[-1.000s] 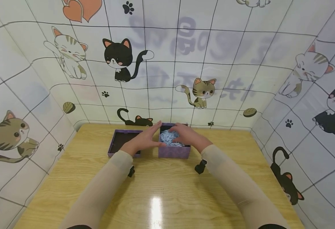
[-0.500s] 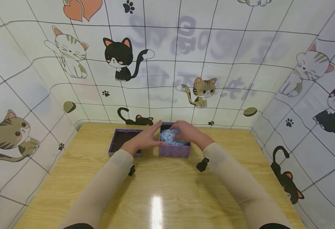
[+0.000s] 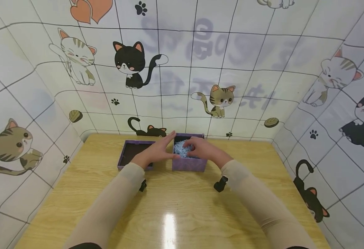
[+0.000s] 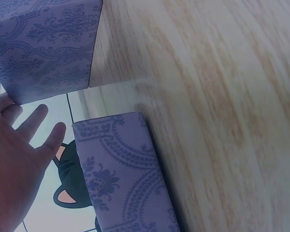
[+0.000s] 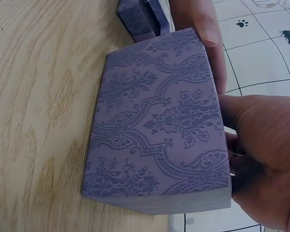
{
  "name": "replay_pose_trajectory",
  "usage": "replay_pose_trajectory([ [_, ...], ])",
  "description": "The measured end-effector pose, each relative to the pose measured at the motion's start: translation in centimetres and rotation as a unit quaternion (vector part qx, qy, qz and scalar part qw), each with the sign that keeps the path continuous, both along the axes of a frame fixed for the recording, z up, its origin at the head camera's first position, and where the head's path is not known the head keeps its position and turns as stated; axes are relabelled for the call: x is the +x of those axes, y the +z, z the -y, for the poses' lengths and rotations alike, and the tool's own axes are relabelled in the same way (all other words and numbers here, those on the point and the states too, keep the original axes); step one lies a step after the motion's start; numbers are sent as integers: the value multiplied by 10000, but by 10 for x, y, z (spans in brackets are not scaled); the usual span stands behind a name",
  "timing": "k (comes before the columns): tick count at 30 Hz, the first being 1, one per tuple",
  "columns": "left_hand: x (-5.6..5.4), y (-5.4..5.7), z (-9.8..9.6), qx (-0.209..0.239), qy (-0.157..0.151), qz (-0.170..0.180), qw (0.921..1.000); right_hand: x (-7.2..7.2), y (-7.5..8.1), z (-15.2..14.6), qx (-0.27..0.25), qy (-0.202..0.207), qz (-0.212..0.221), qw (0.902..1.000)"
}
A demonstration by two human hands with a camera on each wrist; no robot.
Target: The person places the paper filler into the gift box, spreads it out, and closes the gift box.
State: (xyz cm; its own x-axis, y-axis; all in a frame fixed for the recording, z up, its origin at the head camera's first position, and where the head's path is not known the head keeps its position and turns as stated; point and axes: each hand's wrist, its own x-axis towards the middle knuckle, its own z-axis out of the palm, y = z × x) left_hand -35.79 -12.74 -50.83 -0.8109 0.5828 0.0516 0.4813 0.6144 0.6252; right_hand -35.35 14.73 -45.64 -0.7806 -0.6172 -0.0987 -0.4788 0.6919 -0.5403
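A purple patterned box point(image 3: 189, 165) holds pale blue shredded paper point(image 3: 180, 149); its floral wall point(image 5: 154, 121) fills much of the right wrist view. My left hand point(image 3: 155, 152) spreads over the box's left side, its thumb at the near corner and its fingertips at the far one. In the left wrist view that hand point(image 4: 14, 164) has fingers extended beside the box point(image 4: 43, 48). My right hand point(image 3: 205, 148) reaches in over the right side, fingers bent down and thumb opposite, gripping into the shreds. Its fingertips point(image 5: 236, 169) are mostly hidden behind the wall in the right wrist view.
Left of the box lies a shallow purple lid point(image 3: 119, 162) with a dark inside, partly covered by my left hand. Both stand near the back edge of the wooden table point(image 3: 169, 193). A tiled, cat-printed wall covering point(image 3: 175, 79) closes off the back and sides.
My right hand's fingers have bent further and drawn closer to the thumb in the shredded paper. The left hand and the box stay about where they were.
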Motion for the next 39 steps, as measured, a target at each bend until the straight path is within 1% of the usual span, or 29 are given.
replay_pose_trajectory([
  [2, 0, 0, 0, 29, -20, -29, 10000, -2, -2, 1, 106, 24, -90, 9999],
  [6, 1, 0, 0, 64, -30, -48, 10000, -6, 0, 5, 260, 145, -220, 9993],
  [12, 1, -2, 1, 43, -53, -32, 10000, -13, 0, 10, 398, 208, 52, 9990],
  [15, 2, -4, 2, 66, -52, -28, 10000, -17, -2, 15, 614, 226, 116, 9978],
  [20, 3, -4, 3, 114, -63, 30, 9999, -23, -7, 29, 1073, 203, -72, 9940],
  [25, 2, -4, 2, 92, -69, 23, 9999, -27, -20, 36, 1474, 117, -182, 9888],
  [29, 1, -2, 1, 42, -60, -24, 10000, -28, -20, 36, 1661, 181, -261, 9856],
  [31, 1, -1, 1, 33, -35, -27, 10000, -28, -17, 34, 1654, 222, -259, 9856],
  [35, 2, 0, 1, 54, 2, -13, 10000, -25, -7, 27, 1442, 406, -232, 9884],
  [37, 2, 1, 1, 49, -6, -3, 10000, -22, -2, 23, 1234, 453, -225, 9911],
  [39, 2, 2, 0, 65, -29, 7, 10000, -19, 3, 19, 955, 388, -211, 9944],
])
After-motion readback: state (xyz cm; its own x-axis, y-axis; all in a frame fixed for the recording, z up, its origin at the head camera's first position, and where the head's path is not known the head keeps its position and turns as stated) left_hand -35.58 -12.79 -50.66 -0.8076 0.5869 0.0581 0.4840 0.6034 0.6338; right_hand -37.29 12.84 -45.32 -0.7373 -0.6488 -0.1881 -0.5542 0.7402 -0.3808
